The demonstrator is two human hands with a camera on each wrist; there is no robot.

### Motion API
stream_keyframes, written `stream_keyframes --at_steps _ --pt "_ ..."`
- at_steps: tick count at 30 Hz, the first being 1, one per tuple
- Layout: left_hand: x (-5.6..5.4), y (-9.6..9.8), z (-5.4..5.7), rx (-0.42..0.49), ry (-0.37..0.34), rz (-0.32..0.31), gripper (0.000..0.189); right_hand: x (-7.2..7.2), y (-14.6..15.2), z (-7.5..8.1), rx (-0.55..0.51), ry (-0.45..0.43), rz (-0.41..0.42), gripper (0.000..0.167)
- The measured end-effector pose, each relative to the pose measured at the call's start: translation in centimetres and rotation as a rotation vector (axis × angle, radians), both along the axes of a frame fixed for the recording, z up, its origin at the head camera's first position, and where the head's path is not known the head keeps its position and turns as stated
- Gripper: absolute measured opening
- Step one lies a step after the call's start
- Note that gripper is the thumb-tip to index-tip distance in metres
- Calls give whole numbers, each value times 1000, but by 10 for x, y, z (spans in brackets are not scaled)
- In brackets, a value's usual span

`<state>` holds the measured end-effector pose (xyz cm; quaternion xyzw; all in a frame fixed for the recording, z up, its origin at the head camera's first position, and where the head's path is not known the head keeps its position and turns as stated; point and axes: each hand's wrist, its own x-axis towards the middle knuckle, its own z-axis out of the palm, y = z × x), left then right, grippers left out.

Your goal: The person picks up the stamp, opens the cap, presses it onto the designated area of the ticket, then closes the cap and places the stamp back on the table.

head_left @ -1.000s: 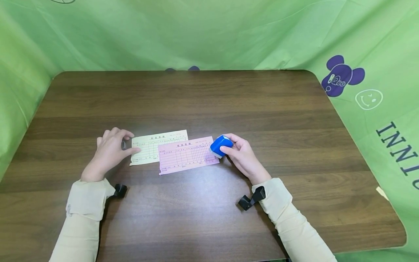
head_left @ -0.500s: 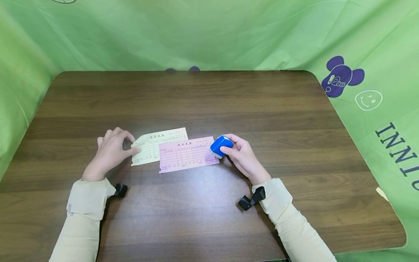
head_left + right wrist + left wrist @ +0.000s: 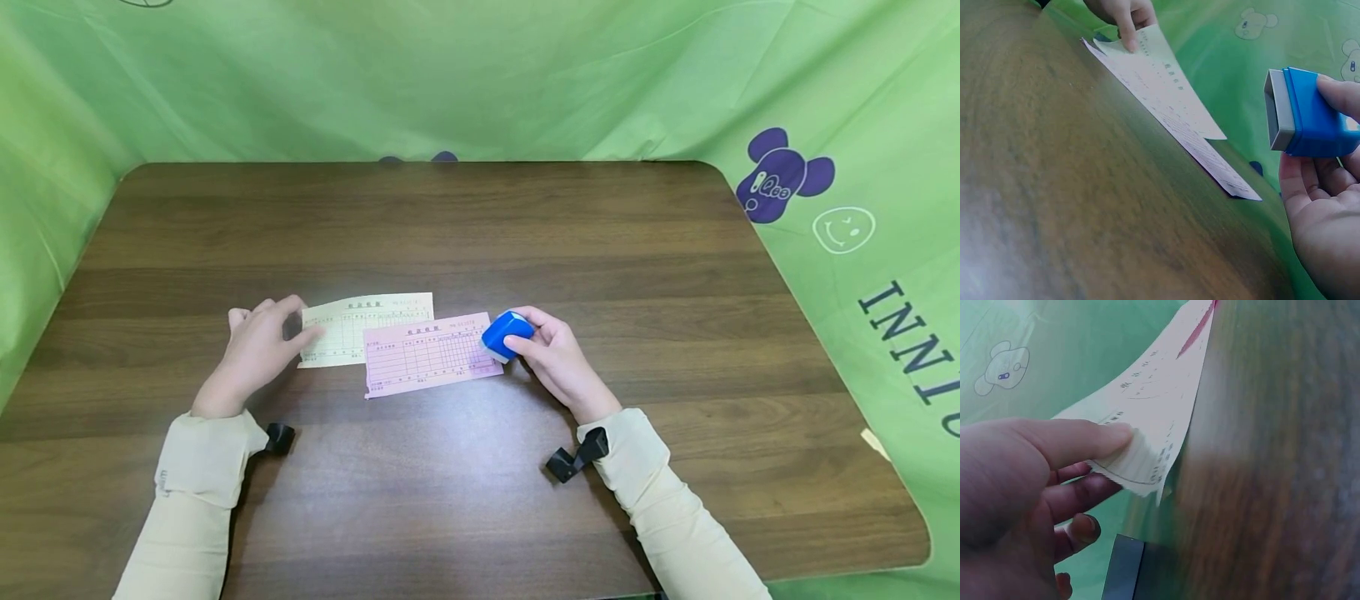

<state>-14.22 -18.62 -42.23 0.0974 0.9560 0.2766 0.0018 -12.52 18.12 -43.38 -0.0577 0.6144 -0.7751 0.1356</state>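
My left hand [image 3: 258, 350] pinches the left end of a pale yellow-green receipt slip [image 3: 341, 333] between thumb and fingers. In the left wrist view the slip [image 3: 1147, 406] bends up from the table toward the thumb. A pink receipt slip [image 3: 420, 358] lies on the table, overlapping the lower right part of the pale one. My right hand [image 3: 558, 358] holds a blue self-inking stamp [image 3: 507, 335] near the pink slip's right end. The right wrist view shows the stamp's pale hollow base [image 3: 1279, 111] pointing left, apart from both slips.
A brown wood-grain table [image 3: 480, 233] carries everything. Green cloth [image 3: 450, 75] with printed figures hangs along its back and sides. A small pale strip [image 3: 876, 443] sits at the right table edge. Black wrist mounts [image 3: 576, 457] stick out from the cuffs.
The pale slip has shifted and its left end has lifted and curved with my left hand, which has moved slightly right. The right hand, stamp and pink slip look almost unmoved.
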Motion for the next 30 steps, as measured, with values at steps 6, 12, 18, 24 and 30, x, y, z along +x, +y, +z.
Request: stream_keyframes --at_steps 6,12,18,24,30 --pt "1 1 2 120 77 17 19 0 0 0 -1 -6 -5 29" --pt "1 1 2 158 112 46 17 0 0 0 -2 -7 -4 30" --pt "0 1 2 165 130 74 18 0 1 0 0 -9 -4 28" --pt "-1 -1 -1 213 185 120 20 0 2 0 13 -12 0 26" --pt "-1 -2 -3 279 241 139 19 0 1 -1 18 -19 -9 28"
